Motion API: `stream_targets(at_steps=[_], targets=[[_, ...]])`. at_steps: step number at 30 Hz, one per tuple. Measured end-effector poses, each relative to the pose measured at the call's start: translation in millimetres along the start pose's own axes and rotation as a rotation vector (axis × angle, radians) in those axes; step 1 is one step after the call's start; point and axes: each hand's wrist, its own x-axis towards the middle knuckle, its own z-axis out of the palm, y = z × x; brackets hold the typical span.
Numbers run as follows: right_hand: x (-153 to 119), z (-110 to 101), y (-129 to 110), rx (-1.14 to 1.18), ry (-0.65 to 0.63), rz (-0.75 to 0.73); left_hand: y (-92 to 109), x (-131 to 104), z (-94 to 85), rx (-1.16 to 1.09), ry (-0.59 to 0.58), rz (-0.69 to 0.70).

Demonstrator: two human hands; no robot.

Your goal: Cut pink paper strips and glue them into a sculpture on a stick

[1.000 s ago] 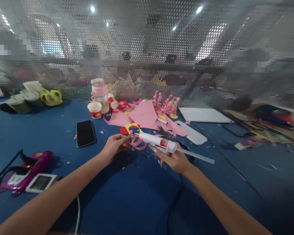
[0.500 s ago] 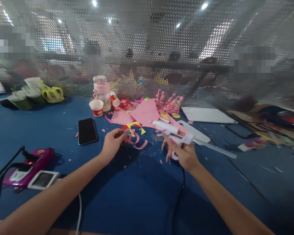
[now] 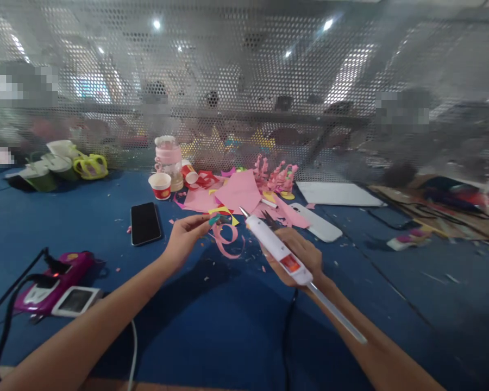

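Between the fingertips of my left hand (image 3: pixel 185 236) is a curled pink paper strip (image 3: pixel 230 252), its loops hanging over the blue table. My right hand (image 3: pixel 297 252) is wrapped round a white hot glue gun (image 3: pixel 273 244). The metal nozzle points up and left toward the strip, apart from it. A clear glue stick (image 3: pixel 338 315) sticks out of the gun's back end. Behind both hands lie pink paper sheets (image 3: pixel 240 190) and a yellow paper scrap (image 3: pixel 228 213). The gun's handle is mostly hidden by my fingers.
Pink curled paper pieces (image 3: pixel 279 174) stand at the back, beside a paper cup (image 3: pixel 160 186) and a pink-lidded bottle (image 3: pixel 168 157). A black phone (image 3: pixel 145 223) and a purple power strip (image 3: pixel 61 285) lie left. A white phone (image 3: pixel 318 221) lies right. A perforated metal screen (image 3: pixel 236 125) rises behind.
The glue gun has turned in my right hand, so its back end now slants down toward me and its nozzle sits slightly lower and nearer the strip. My left hand has barely moved.
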Motion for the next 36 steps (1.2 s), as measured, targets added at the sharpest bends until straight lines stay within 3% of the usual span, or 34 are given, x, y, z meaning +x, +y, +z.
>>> stream_targets(at_steps=[6,14,18,25,36], targets=[[6,-7,1,-0.018,-0.141,-0.164,3,-3,-1.6,0.062,-0.068,-0.004],[13,-7,-10,0.329,-0.17,0.125,8,-6,1.7,0.085,-0.185,0.003],[16,-9,-13,0.323,-0.266,0.104,10,-8,4.3,0.108,-0.195,-0.005],[17,-10,-15,0.291,-0.292,0.097,12,-9,6.0,0.125,-0.2,-0.013],[15,-8,-15,0.22,-0.307,0.071,7,-8,1.2,0.214,-0.23,0.082]])
